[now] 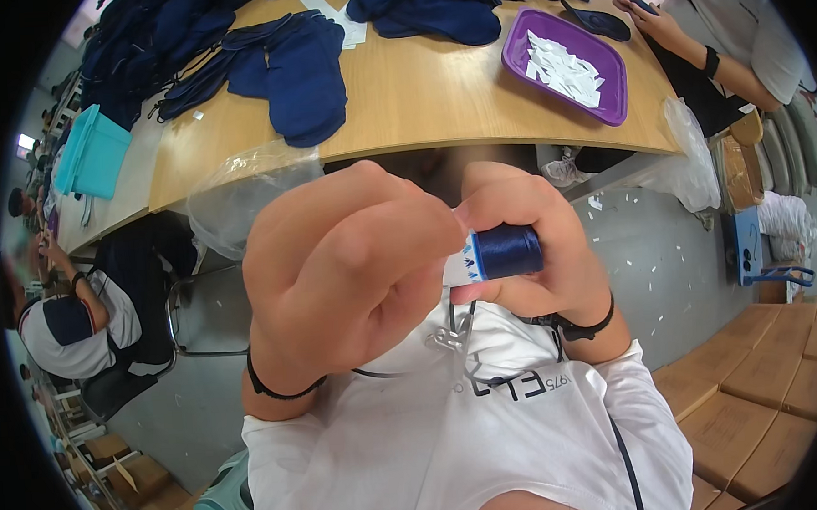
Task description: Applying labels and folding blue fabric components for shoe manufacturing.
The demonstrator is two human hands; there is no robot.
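Both my hands are raised close to the camera in front of my white shirt. My right hand [535, 240] grips a small spool of dark blue thread [507, 251] with a white end. My left hand [346, 276] is curled into a fist and pinches the spool's white end [459, 269] with its fingertips. A metal clip or small scissors [450, 337] hangs on a cord just below the hands, partly hidden by them.
A wooden table [420, 99] ahead holds stacked dark blue fabric pieces [305, 77] and a purple tray [612, 68] of white paper slips. Clear plastic bags [241, 185] hang off its edge. Other people sit at left [74, 324] and upper right [718, 41]. Cardboard boxes [761, 395] lie at right.
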